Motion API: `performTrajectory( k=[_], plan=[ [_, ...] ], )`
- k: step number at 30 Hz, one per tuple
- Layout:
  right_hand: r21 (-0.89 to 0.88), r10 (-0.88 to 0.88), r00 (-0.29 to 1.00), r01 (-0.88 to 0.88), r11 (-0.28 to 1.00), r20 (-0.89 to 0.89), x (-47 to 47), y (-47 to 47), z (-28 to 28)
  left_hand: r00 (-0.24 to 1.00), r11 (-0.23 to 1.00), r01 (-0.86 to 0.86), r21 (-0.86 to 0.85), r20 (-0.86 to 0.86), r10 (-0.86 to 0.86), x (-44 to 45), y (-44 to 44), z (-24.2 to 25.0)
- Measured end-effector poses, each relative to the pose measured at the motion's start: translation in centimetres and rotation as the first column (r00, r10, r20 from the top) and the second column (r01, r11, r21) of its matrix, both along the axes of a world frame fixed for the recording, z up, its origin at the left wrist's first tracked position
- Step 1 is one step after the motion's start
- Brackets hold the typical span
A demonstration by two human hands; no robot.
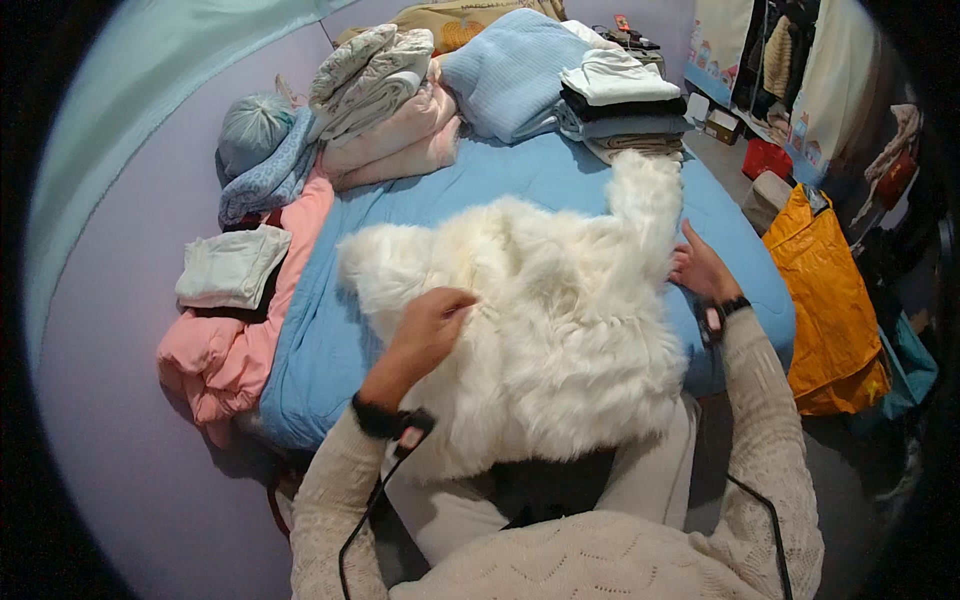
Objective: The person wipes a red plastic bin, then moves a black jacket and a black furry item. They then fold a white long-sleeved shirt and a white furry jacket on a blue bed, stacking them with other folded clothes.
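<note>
A white fur coat [555, 322] lies spread over the near edge of the bed, which has a blue cover [525, 165]. One of its sleeves points away at the right, and the other sticks out to the left. My left hand [431, 334] is on the coat's left part with its fingers curled; whether fur is pinched between them cannot be told. Beside the coat's right edge, my right hand [701, 262] has its thumb raised and apart, the fingers partly behind the fur. The coat's lower hem hangs over my lap.
Folded clothes [622, 97] are stacked at the far right of the bed, beside a light blue blanket [510, 75] and folded quilts [390, 112]. White folded cloth [232, 266] rests on pink bedding [217, 352] at left. An orange bag [825, 300] stands right of the bed.
</note>
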State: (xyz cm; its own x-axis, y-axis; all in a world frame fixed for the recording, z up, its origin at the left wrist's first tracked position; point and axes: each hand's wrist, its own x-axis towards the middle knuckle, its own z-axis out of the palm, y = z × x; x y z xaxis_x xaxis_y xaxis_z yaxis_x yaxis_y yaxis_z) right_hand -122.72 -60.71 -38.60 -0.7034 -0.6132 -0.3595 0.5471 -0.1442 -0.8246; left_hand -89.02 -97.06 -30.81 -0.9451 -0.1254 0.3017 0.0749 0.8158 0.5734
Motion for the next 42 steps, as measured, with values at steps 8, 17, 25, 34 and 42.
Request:
performTrajectory(
  k=[8, 17, 25, 34, 42],
  plan=[
    [-0.226, -0.317, 0.909, 0.26, 0.939, -0.272, -9.5, -4.0, 0.2, 0.911, 0.885, -0.275, 0.377, 0.397, 0.114, -19.6, -0.5, -7.4],
    [0.039, -0.591, 0.767, 0.618, 0.785, -0.249, -7.1, 13.1, -6.7, 0.977, 0.886, -0.139, 0.442, 0.205, 0.052, -27.7, -4.7, -12.0],
    [0.347, 0.141, 0.592, 0.25, 0.904, -0.793, 8.0, 7.1, -0.3, 0.923, 0.602, -0.159, 0.783, 0.334, -0.19, -30.9, -0.8, -7.6],
    [0.907, 0.92, 0.116, -0.161, 0.388, -0.373, 10.4, 2.4, 10.1, 0.978, 0.902, -0.205, 0.38, 0.119, 0.172, -33.9, -5.8, -12.7],
    [0.818, 0.793, -0.201, -0.141, 0.557, -0.575, 6.7, -10.4, 12.2, 0.908, 0.947, 0.052, -0.318, 0.41, 0.088, -15.7, -16.3, -2.4]
  ],
)
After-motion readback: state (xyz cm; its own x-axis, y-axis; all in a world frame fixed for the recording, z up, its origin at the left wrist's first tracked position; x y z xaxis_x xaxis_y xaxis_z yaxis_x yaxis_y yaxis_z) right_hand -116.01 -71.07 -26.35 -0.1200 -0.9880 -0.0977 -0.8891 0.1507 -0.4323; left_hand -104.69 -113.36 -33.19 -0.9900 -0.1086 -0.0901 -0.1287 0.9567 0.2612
